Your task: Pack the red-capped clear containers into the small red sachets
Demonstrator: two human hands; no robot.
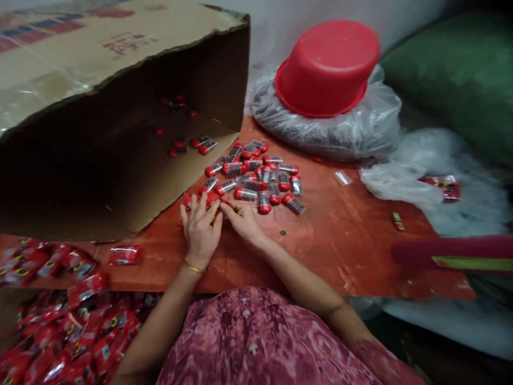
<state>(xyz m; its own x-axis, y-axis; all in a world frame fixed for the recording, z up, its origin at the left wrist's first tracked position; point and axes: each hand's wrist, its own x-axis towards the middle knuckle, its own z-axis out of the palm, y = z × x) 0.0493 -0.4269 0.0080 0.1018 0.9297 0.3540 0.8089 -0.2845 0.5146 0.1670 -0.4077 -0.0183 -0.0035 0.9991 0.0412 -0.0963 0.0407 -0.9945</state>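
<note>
My left hand [201, 227], with a gold bangle on its wrist, rests its fingers on red-capped tubes at the near edge of the pile. My right hand [240, 220] lies beside it, its fingertips reaching toward the same tubes. The pile of transparent tubes [252, 179] has red caps and dark contents, and the tubes lie loose at various angles on a red-orange board [340, 240]. Several more tubes [178, 125] lie inside a cardboard box [120, 69] tipped on its side. My fingers hide the tubes directly beneath them.
Heaped red foil packets [76, 331] fill the lower left. An upturned red plastic basin [328, 69] sits on a plastic bag of dark material [320, 128]. Crumpled plastic sheeting [404, 182] and a green sack [452, 69] lie to the right.
</note>
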